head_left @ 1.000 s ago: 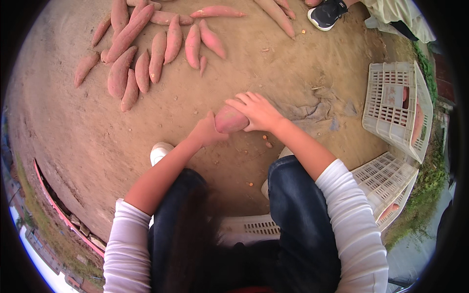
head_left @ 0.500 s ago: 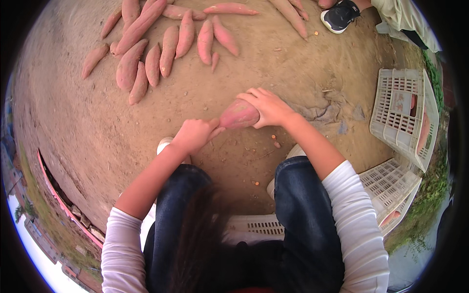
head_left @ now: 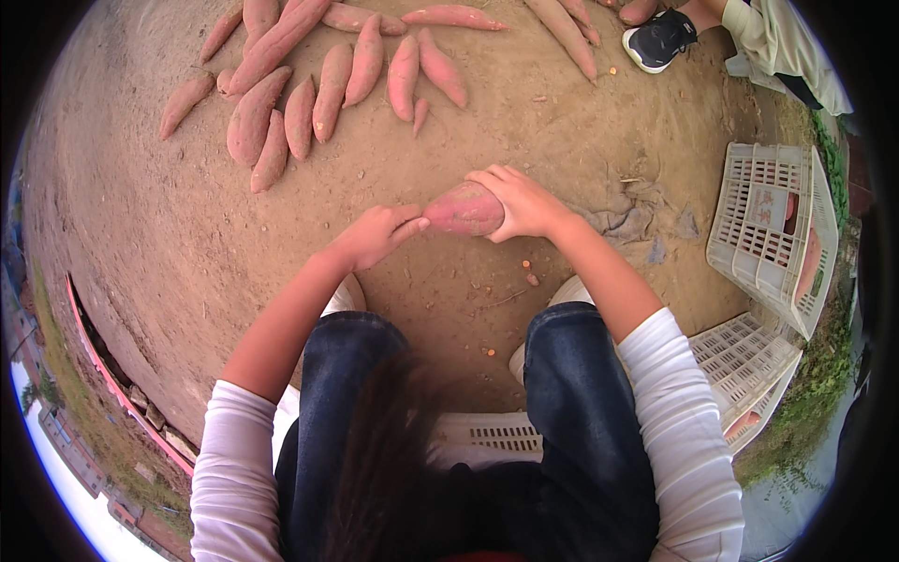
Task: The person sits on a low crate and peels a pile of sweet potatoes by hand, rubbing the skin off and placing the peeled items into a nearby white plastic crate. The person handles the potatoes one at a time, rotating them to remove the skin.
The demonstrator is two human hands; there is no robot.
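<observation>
A thick pink-red sweet potato (head_left: 464,210) lies crosswise in the air in front of my knees. My right hand (head_left: 522,203) is wrapped round its right end, the thumb underneath and the fingers over the top. At its narrow left tip, the thumb and fingers of my left hand (head_left: 379,236) are pinched together. Whether a root end sits between them is too small to tell. Farther off at the upper left, several long sweet potatoes (head_left: 332,92) lie loosely side by side on the dirt ground.
White slatted plastic crates (head_left: 763,229) stand on the right, with sweet potatoes inside. A crumpled grey cloth (head_left: 629,220) lies on the dirt. Small orange root pieces (head_left: 526,264) are scattered near my feet. Another person's dark shoe (head_left: 661,40) shows at the upper right.
Both hands and the sweet potato have shifted slightly, the left hand upward and to the right. The sweet potato now lies more level. My right hand keeps its grip.
</observation>
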